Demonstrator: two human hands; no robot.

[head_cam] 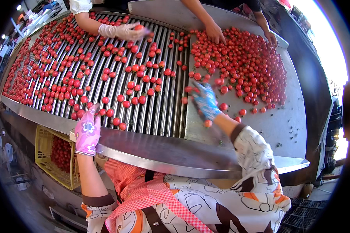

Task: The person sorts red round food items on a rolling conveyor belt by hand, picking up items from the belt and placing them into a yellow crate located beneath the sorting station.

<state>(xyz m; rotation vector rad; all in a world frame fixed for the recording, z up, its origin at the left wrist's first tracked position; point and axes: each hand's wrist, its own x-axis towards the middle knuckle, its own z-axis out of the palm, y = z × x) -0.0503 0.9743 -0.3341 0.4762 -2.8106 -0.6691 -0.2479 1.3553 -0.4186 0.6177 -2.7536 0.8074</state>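
Observation:
My left hand (pixel 89 129), in a pink glove with flower prints, rests over the near metal edge of the roller conveyor (pixel 147 116). Its thumb and fingers are apart, with small red tomatoes (pixel 84 99) close to the fingertips. In a blue patterned glove, my right hand (pixel 206 102) is blurred above the smooth metal tray (pixel 268 131) where it meets the rollers. Loose tomatoes, some blurred too, lie around its fingers; none is plainly gripped. A large heap of tomatoes (pixel 245 64) covers the tray's far part. Many more are spread across the rollers.
Across the conveyor, another person's white-gloved hand (pixel 125 31) is at a tomato. A further person's bare hands (pixel 215 32) touch the heap. Below the near edge, at left, stands a yellow plastic crate (pixel 43 163) holding tomatoes. Black crates (pixel 302 214) lie at lower right.

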